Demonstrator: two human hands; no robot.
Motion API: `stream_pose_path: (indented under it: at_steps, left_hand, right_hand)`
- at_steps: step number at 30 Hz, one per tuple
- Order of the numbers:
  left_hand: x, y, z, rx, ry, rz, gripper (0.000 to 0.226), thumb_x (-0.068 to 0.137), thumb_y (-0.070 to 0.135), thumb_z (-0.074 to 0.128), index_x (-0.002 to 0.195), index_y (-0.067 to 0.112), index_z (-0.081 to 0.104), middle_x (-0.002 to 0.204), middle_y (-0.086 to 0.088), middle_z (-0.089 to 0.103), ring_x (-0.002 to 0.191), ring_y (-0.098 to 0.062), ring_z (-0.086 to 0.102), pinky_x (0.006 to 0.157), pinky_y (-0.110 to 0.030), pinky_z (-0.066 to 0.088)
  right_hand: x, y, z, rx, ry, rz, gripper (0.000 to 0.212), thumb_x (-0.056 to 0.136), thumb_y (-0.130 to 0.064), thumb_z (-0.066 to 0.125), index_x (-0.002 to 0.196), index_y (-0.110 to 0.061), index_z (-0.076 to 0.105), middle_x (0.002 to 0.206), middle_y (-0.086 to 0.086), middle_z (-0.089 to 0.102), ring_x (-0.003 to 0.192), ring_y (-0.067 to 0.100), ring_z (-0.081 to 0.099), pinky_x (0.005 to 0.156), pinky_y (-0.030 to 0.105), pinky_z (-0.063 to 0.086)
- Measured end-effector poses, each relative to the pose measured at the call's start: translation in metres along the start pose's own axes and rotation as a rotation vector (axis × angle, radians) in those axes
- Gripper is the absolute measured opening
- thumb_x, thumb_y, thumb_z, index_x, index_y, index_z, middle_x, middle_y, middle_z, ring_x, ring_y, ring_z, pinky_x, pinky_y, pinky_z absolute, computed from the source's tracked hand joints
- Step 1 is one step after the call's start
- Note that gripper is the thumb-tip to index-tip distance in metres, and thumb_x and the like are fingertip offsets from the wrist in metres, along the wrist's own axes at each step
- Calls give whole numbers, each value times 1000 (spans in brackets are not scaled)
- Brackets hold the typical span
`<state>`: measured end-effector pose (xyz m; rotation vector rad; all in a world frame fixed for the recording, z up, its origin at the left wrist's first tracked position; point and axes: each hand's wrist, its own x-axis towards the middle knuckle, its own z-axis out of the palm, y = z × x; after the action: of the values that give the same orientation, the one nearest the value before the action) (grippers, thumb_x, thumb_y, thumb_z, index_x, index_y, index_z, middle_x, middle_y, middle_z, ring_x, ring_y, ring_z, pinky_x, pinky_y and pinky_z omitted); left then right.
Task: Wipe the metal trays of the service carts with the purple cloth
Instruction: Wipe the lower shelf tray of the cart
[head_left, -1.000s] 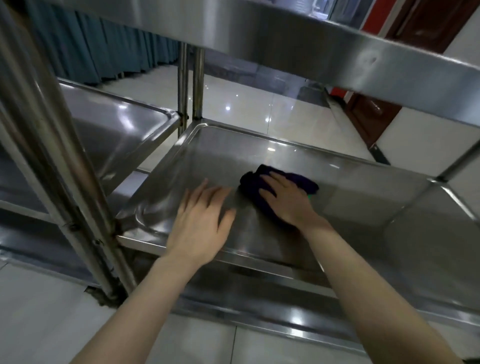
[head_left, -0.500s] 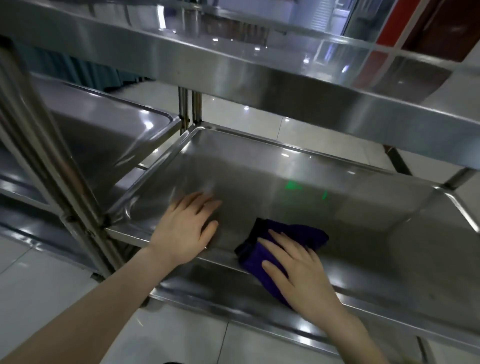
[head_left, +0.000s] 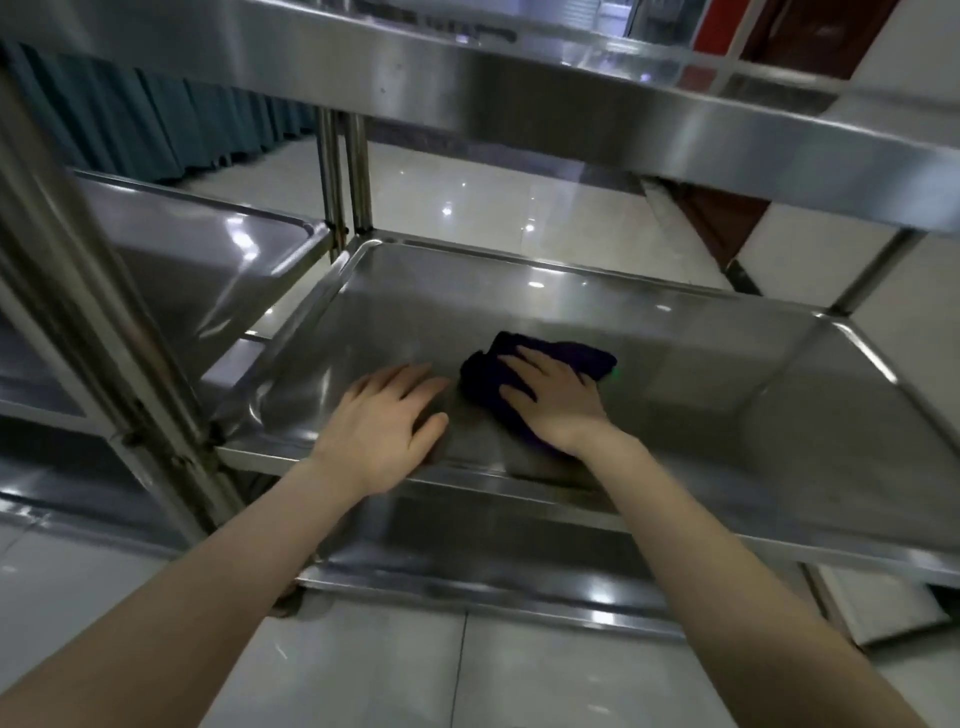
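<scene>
R hand (head_left: 558, 402), fingers straight & spread, presses flat on the bunched dark purple cloth (head_left: 576, 356). L hand (head_left: 384, 421) lies flat just beside it, on the shiny steel cart tray (head_left: 727, 410). Cloth looks soft, light, prob. slides easily, so palm on top suits. Vs 0.5 s ago, cloth's gone from near rim toward tray centre.
</scene>
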<state>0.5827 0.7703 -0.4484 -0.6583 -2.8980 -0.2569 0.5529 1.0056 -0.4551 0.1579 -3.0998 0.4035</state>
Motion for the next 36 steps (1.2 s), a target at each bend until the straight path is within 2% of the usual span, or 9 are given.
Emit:
stream_pose_path:
  at_steps: [5, 9, 14, 17, 21, 25, 31, 34, 36]
  left_hand:
    - [6, -6, 8, -36, -7, 24, 53, 93, 56, 28, 136, 33, 47, 149, 8, 40, 136, -20, 36, 109, -37, 30]
    - [6, -11, 11, -71, 3, 42, 68, 82, 62, 17, 131, 31, 53, 146, 6, 44, 133, -22, 39, 107, -38, 30]
    - [8, -10, 13, -57, 47, 39, 69, 80, 62, 17, 126, 31, 58, 140, 5, 51, 127, -23, 46, 104, -39, 35]
    - [7, -7, 8, -104, 25, 24, 70, 79, 64, 17, 127, 32, 58, 141, 6, 50, 128, -23, 45, 104, -40, 35]
    - [5, -2, -1, -111, -19, 2, 76, 77, 66, 13, 132, 34, 53, 146, 9, 43, 133, -21, 39, 107, -40, 33]
    - [3, 2, -4, -84, -67, -11, 81, 75, 70, 12, 134, 33, 52, 149, 8, 41, 133, -22, 41, 106, -39, 35]
    - [23, 38, -11, -137, -165, -151, 46, 86, 61, 50, 115, 25, 58, 121, -5, 57, 109, -26, 55, 93, -35, 45]
    - [28, 82, -3, -198, -175, -115, 48, 86, 52, 58, 126, 25, 56, 126, -6, 58, 116, -28, 54, 99, -34, 42]
    - [31, 110, 5, -210, -175, -96, 50, 87, 48, 58, 132, 26, 52, 130, -7, 57, 118, -29, 53, 99, -35, 42]
  right_hand:
    - [-123, -9, 3, -3, 123, -71, 54, 95, -59, 24, 143, -39, 42, 151, -12, 38, 136, 13, 38, 105, 37, 30]
    - [-58, 13, -12, -24, 27, 48, 47, 100, -47, 39, 146, -36, 37, 158, -9, 27, 143, 17, 28, 114, 44, 27]
    - [41, 44, -26, 30, 73, 368, 51, 101, -47, 32, 150, -32, 29, 161, -7, 16, 146, 24, 20, 113, 55, 16]
    - [24, 44, -22, 28, 35, 292, 51, 101, -48, 32, 150, -34, 28, 161, -9, 16, 145, 22, 20, 114, 54, 14]
    - [-78, 42, -14, -46, 76, 129, 48, 100, -50, 32, 147, -41, 32, 157, -13, 25, 142, 16, 27, 113, 44, 24]
    - [-153, 38, -7, -86, 134, 30, 57, 95, -61, 16, 145, -41, 36, 153, -14, 34, 138, 10, 34, 107, 39, 28]
    - [-40, 91, -37, 45, 3, 148, 51, 100, -52, 31, 149, -38, 28, 160, -11, 18, 145, 19, 21, 116, 48, 15]
    - [0, 114, -47, 89, 16, 232, 52, 102, -48, 29, 151, -31, 26, 161, -6, 16, 146, 23, 17, 116, 56, 10]
    - [-6, 118, -45, 79, -27, 172, 52, 102, -49, 28, 151, -32, 24, 161, -7, 13, 147, 22, 15, 116, 56, 8]
